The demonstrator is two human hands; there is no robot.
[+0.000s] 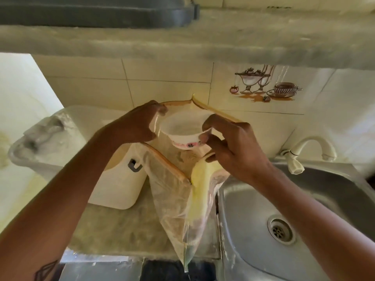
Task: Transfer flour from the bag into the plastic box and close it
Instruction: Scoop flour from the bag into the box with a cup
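Observation:
A clear plastic flour bag (178, 201) with a yellow-edged mouth stands open on the counter, its lower end hanging past the counter's front edge. My left hand (134, 124) grips the bag's far left rim and holds the mouth wide. My right hand (233, 147) pinches the rim of a small white bowl (182, 132) with a pink pattern, held above the bag's opening. The white plastic box (119, 183) with a grey clasp stands to the left, behind my left arm. Its lid (50, 134), dusted with flour, lies tilted on top.
A steel sink (304, 209) with a drain fills the right side, with a cream tap (304, 151) at its back. A stone shelf (182, 39) juts out overhead. Tiled wall lies behind. The marbled counter (121, 226) shows in front of the box.

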